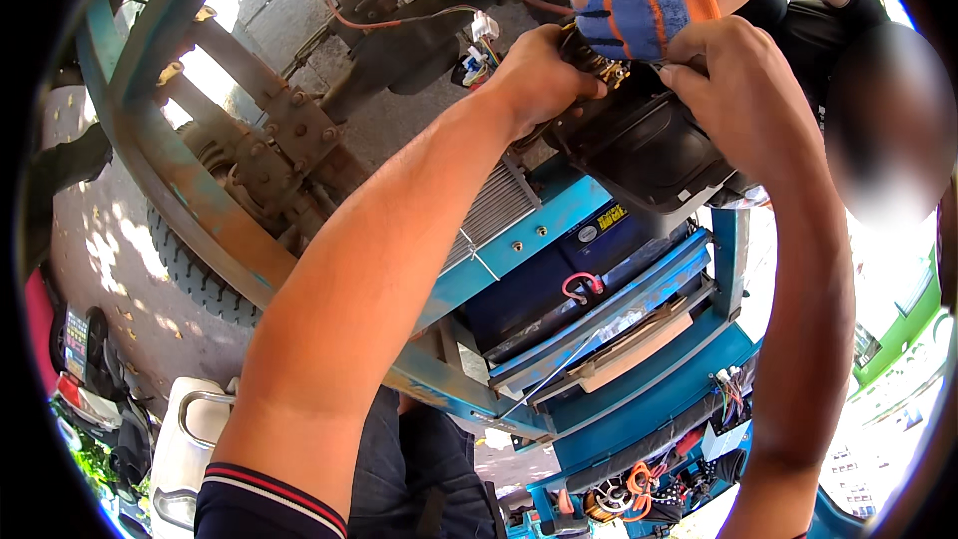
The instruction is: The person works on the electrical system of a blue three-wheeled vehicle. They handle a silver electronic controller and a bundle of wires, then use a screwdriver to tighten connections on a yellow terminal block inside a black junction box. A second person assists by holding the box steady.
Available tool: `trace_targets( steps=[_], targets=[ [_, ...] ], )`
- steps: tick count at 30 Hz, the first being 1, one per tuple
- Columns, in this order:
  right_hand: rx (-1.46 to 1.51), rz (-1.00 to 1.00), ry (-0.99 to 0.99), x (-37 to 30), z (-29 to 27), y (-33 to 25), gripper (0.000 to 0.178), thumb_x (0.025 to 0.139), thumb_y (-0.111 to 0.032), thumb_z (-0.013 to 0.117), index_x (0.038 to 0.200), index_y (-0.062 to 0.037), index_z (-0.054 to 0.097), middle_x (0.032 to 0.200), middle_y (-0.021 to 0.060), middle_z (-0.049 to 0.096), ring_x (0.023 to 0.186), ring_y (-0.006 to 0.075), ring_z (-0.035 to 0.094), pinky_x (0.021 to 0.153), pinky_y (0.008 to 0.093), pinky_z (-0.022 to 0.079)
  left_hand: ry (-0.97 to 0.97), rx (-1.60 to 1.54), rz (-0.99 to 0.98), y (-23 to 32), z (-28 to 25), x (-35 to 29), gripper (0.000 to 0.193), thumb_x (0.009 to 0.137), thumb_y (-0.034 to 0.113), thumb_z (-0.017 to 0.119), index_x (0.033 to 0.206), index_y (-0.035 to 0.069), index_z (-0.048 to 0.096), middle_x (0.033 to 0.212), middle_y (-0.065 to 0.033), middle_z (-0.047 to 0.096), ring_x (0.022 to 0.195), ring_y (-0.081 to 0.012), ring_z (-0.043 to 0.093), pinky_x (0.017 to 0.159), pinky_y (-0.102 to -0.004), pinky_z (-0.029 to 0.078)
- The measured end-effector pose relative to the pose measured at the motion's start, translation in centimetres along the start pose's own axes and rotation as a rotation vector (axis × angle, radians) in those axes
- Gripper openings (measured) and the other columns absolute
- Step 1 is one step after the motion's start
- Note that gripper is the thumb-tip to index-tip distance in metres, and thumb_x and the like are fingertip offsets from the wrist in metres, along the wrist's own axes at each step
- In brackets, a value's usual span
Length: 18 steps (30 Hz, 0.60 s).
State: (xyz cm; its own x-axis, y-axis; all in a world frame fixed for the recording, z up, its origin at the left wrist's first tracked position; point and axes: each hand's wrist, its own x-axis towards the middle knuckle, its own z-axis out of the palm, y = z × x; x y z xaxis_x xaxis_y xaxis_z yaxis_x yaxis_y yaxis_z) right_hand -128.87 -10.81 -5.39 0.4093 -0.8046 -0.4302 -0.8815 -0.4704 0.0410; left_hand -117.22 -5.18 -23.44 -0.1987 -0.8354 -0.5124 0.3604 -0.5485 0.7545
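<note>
toward two o'clock lies one black housing, smooth, shallowly hollow and tilted. at its upper edge, the left hand is half closed, thumb toward three o'clock; the right hand is bent, thumb and fingers drawn together toward nine; what either grips cannot be told. between them, one co-worker's blue-and-orange gloved hand reaches over one small brass-coloured part, at one o'clock.

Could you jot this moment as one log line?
Left hand: at brass-coloured part | Right hand: beside co-worker's gloved hand, hold unclear | Nearby: black housing, dark blue box
</note>
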Motion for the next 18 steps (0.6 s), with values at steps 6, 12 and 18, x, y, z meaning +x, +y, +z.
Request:
trace_targets(
  steps=[6,12,18],
  targets=[
    [-0.060,0.008,-0.259,2.8,1.5,1.1,0.025,0.087,-0.017,0.074,0.094,0.0069,0.075,0.084,0.0235,0.071,0.079,0.0332,0.071,0.080,0.0412,0.055,0.021,0.047,0.004,-0.8,-0.6,0.6,0.049,0.083,0.000,0.080,0.129,-0.003,0.062,0.115,-0.0094,0.071,0.097,-0.0178,0.070,0.070,-0.0313,0.060],
    [0.122,0.064,-0.339,3.9,3.3,2.8,0.026,0.092,-0.018,0.072,0.099,0.0062,0.074,0.083,0.0143,0.073,0.073,0.0217,0.069,0.072,0.0342,0.055,0.018,0.087,0.047,-1.1,-0.8,0.7,0.049,0.082,-0.002,0.079,0.128,-0.004,0.062,0.113,-0.0103,0.072,0.094,-0.0181,0.071,0.074,-0.0312,0.060],
    [0.379,0.277,-0.403,4.8,3.4,2.1,0.024,0.095,-0.020,0.069,0.089,0.0030,0.071,0.073,0.0072,0.067,0.065,0.0160,0.064,0.063,0.0298,0.052,0.025,0.120,0.049,-1.1,-0.7,0.9,0.048,0.081,-0.002,0.078,0.126,-0.006,0.063,0.110,-0.0113,0.073,0.089,-0.0174,0.071,0.075,-0.0307,0.060]
  ],
)
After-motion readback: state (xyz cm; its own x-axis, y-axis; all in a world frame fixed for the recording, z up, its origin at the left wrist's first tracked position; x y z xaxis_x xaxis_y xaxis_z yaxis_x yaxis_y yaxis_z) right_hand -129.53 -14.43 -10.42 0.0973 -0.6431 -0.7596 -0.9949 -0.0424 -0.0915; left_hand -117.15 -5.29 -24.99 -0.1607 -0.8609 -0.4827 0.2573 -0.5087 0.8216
